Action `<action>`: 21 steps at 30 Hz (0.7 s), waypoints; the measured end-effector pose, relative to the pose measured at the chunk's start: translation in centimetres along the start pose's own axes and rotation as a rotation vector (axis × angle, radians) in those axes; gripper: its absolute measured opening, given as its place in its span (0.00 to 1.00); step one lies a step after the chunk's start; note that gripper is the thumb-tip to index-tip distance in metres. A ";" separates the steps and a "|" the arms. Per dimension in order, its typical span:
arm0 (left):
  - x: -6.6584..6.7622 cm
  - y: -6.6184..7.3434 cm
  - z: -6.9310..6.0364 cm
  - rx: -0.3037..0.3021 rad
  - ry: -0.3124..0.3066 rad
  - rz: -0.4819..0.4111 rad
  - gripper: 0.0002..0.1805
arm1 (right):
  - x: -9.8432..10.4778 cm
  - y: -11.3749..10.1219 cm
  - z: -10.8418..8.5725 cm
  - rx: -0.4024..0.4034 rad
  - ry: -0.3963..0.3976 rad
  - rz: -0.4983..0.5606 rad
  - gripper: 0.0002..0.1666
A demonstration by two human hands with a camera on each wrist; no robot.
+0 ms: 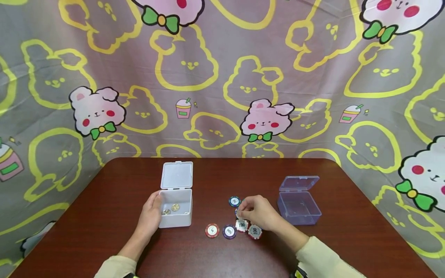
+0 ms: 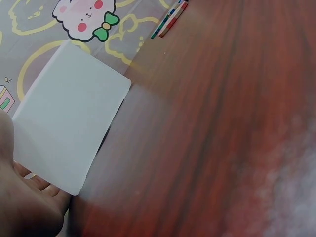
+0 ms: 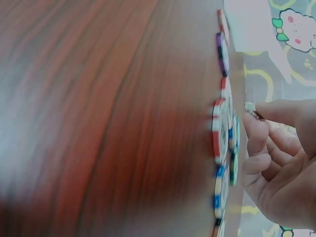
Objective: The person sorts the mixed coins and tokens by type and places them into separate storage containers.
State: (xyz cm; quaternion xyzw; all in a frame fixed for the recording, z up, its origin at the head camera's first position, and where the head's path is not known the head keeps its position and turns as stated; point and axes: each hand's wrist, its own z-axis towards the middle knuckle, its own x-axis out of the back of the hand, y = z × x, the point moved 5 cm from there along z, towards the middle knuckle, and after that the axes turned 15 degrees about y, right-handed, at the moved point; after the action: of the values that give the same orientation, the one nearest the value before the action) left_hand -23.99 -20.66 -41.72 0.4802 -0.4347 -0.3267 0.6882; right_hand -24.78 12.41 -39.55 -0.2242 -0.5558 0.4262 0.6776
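My left hand (image 1: 150, 216) grips the left wall of a white plastic box (image 1: 175, 221), whose lid (image 1: 177, 175) stands open. Several gold-coloured coins (image 1: 175, 207) lie inside it. Over the poker chips, the thumb and fingers of my right hand (image 1: 259, 213) pinch a small shiny coin (image 3: 252, 109), held above the table. Below and around that hand lie a white chip (image 1: 241, 225), a grey-faced chip (image 1: 255, 231) and a teal chip (image 1: 234, 201). Nearer the white box are a red chip (image 1: 212, 230) and a purple chip (image 1: 229, 231). My right hand partly covers other chips.
A clear bluish plastic box (image 1: 299, 208) with its lid raised stands to the right of my right hand. Everything rests on a dark reddish-brown table (image 1: 114, 193). Behind the table hangs a patterned cloth (image 1: 215, 96).
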 end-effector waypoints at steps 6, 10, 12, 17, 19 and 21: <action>0.2 0.0 0.0 0.004 0.006 -0.002 0.25 | -1.8 -1.2 0.6 -0.056 -0.008 0.124 0.03; 0.3 -0.1 0.0 0.002 0.009 -0.001 0.25 | -3.1 -2.2 1.0 -0.107 -0.013 0.235 0.03; 0.2 -0.2 0.0 0.003 0.008 -0.002 0.25 | -3.7 -2.4 1.2 -0.147 -0.017 0.280 0.04; 0.1 -0.2 0.0 0.000 0.010 -0.011 0.25 | -5.2 -3.0 1.7 -0.233 -0.022 0.386 0.06; 0.1 -0.1 -0.1 0.002 0.014 -0.014 0.25 | -5.8 -3.4 1.9 -0.261 -0.023 0.428 0.07; 0.1 0.0 -0.1 0.005 0.015 -0.016 0.24 | -6.5 -3.7 2.1 -0.302 -0.031 0.465 0.09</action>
State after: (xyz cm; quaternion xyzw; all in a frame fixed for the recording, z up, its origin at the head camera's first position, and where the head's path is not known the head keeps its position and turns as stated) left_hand -23.85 -20.69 -41.75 0.4877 -0.4266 -0.3274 0.6878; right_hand -25.63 4.69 -39.72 -0.4378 -0.5567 0.4861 0.5119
